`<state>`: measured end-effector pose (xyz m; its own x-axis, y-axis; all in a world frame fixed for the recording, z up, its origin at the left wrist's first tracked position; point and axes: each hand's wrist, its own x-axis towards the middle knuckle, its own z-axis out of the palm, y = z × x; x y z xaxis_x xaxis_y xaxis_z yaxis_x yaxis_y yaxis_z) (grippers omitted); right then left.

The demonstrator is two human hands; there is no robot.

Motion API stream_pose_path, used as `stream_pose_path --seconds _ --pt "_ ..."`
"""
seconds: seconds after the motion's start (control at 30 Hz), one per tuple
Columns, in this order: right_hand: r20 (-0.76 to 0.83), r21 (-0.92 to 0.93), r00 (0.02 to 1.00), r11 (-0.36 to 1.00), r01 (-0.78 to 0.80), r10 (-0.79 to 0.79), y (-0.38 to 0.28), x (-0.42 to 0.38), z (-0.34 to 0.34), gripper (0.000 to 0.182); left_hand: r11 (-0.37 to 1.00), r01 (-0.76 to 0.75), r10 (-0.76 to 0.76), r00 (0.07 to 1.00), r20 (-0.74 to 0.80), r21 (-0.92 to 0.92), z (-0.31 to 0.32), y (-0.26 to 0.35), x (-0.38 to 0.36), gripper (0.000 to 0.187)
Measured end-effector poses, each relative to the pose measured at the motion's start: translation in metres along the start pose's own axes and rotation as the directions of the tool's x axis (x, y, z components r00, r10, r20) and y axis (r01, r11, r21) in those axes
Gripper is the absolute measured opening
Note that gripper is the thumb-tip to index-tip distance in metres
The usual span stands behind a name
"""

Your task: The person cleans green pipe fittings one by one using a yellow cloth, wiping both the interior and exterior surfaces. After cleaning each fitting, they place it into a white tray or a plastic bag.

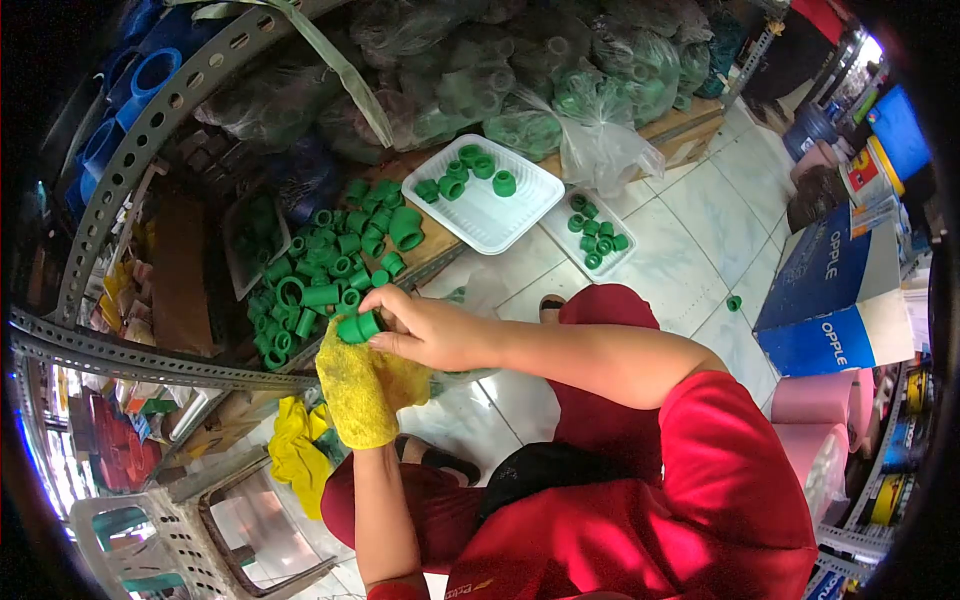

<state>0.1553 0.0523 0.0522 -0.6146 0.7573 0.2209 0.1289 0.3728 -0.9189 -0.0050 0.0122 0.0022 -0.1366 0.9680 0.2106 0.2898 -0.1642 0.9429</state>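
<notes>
My right hand (415, 325) grips a green pipe fitting (358, 327) between thumb and fingers, beside the heap. A yellow cloth (355, 395) covers my left hand (360, 400), just below the fitting and touching it; the fingers are hidden under the cloth. Many loose green fittings (320, 294) lie in a heap on the shelf past my hands. A white tray (500, 218) with several green fittings stands farther up. Right of it, a smaller white tray (618, 258) on the tiled floor also holds several fittings.
Plastic bags of fittings (470, 85) fill the back of the shelf. A perforated metal frame (100, 230) curves along the left. A blue and white box (825, 300) and pink rolls (815, 420) stand at right. One fitting (734, 303) lies on the floor; a plastic chair (150, 540) is lower left.
</notes>
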Motion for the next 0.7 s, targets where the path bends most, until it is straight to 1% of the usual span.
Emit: stream_pose_path --seconds 0.03,0.07,0.1,0.13,0.17,0.2,0.27,0.3,0.33,0.4,0.43,0.5,0.53,0.6,0.63,0.7 --pt "-0.105 0.083 0.991 0.993 0.086 -0.078 0.000 0.002 0.005 0.037 0.999 -0.007 0.004 0.999 0.044 0.051 -0.001 0.004 -0.002 0.037" --pt "-0.105 0.081 0.991 0.993 0.087 -0.078 0.002 0.002 0.004 0.037 0.995 -0.015 0.006 0.996 0.087 0.103 -0.001 0.009 -0.004 0.038" --pt "-0.036 0.304 0.993 0.948 -0.092 0.108 0.003 0.003 0.002 0.037 0.988 -0.025 0.005 0.992 0.127 0.154 -0.002 0.014 -0.006 0.038" --pt "0.073 0.498 0.959 0.824 -0.272 0.272 0.000 0.003 0.000 0.038 0.978 -0.035 0.000 0.986 0.168 0.205 -0.002 0.018 -0.009 0.039" --pt "0.171 0.678 0.924 0.639 -0.363 0.343 -0.002 0.004 -0.002 0.039 0.965 -0.046 -0.009 0.978 0.209 0.257 -0.003 0.020 -0.011 0.040" --pt "0.172 0.678 0.924 0.639 -0.363 0.342 0.000 0.004 -0.004 0.039 0.965 -0.046 -0.009 0.978 0.209 0.258 -0.003 0.021 -0.011 0.040" --pt "0.448 0.719 0.810 0.385 -0.578 0.379 0.003 0.006 -0.010 0.041 0.995 -0.009 -0.015 0.970 0.241 0.098 -0.004 0.022 -0.008 0.042" --pt "0.451 0.704 0.807 0.404 -0.584 0.381 0.003 0.005 -0.013 0.037 1.000 0.012 -0.016 0.967 0.256 0.016 -0.005 0.023 -0.007 0.042" --pt "0.453 0.702 0.806 0.405 -0.586 0.381 0.000 0.005 -0.013 0.037 0.997 0.034 -0.016 0.962 0.271 -0.065 -0.005 0.024 -0.005 0.043" --pt "0.202 0.514 0.892 0.731 -0.449 0.405 -0.004 0.004 -0.010 0.035 0.972 0.083 -0.013 0.953 0.302 -0.219 -0.007 0.025 -0.001 0.045" --pt "0.207 0.515 0.892 0.730 -0.449 0.403 -0.004 0.004 -0.008 0.035 0.950 0.108 -0.011 0.949 0.315 -0.292 -0.008 0.025 0.001 0.045" --pt "0.102 0.532 0.943 0.783 -0.321 0.318 -0.004 0.004 -0.003 0.033 0.889 0.160 -0.008 0.942 0.334 -0.430 -0.010 0.026 0.005 0.047" --pt "0.114 0.534 0.944 0.782 -0.321 0.310 -0.006 0.004 -0.004 0.033 0.851 0.181 -0.004 0.941 0.338 -0.493 -0.011 0.027 0.007 0.048" --pt "0.196 0.635 0.927 0.678 -0.370 0.321 -0.012 0.005 -0.009 0.031 0.766 0.207 0.003 0.945 0.326 -0.608 -0.013 0.028 0.008 0.049" --pt "0.216 0.728 0.918 0.572 -0.379 0.333 -0.011 0.008 -0.009 0.035 0.721 0.209 0.005 0.952 0.307 -0.661 -0.014 0.029 0.008 0.050" --pt "0.377 0.872 0.907 0.260 -0.415 0.185 0.004 0.008 -0.016 0.039 0.626 0.186 0.017 0.968 0.252 -0.757 -0.017 0.031 0.006 0.051"
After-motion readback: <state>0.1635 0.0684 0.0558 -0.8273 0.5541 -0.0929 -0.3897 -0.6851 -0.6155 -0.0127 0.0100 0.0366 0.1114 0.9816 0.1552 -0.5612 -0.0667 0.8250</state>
